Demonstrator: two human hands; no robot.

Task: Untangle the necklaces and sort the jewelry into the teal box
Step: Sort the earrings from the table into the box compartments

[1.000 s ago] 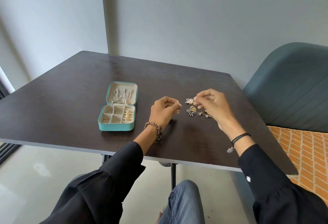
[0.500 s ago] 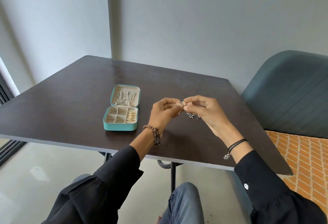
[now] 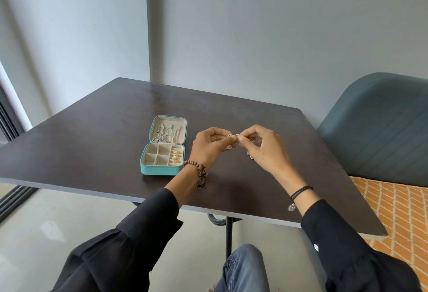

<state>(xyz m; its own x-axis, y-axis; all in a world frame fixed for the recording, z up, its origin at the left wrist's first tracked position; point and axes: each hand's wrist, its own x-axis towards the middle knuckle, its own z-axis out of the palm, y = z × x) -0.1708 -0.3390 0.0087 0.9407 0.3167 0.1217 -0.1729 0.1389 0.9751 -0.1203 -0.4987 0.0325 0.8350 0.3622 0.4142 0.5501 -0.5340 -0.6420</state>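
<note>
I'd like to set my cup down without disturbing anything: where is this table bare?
The tabletop is bare left of the teal box and along the far edge beyond it. It is crowded right of the box, where the left hand and right hand pinch jewelry.

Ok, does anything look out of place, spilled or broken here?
Nothing stands out. The box lies open and flat on the table, rings tidy in one slot; left hand and right hand pinch a gold piece.

jewelry pile (image 3: 251, 157): mostly hidden | pinched piece (image 3: 229, 134): too small
</note>
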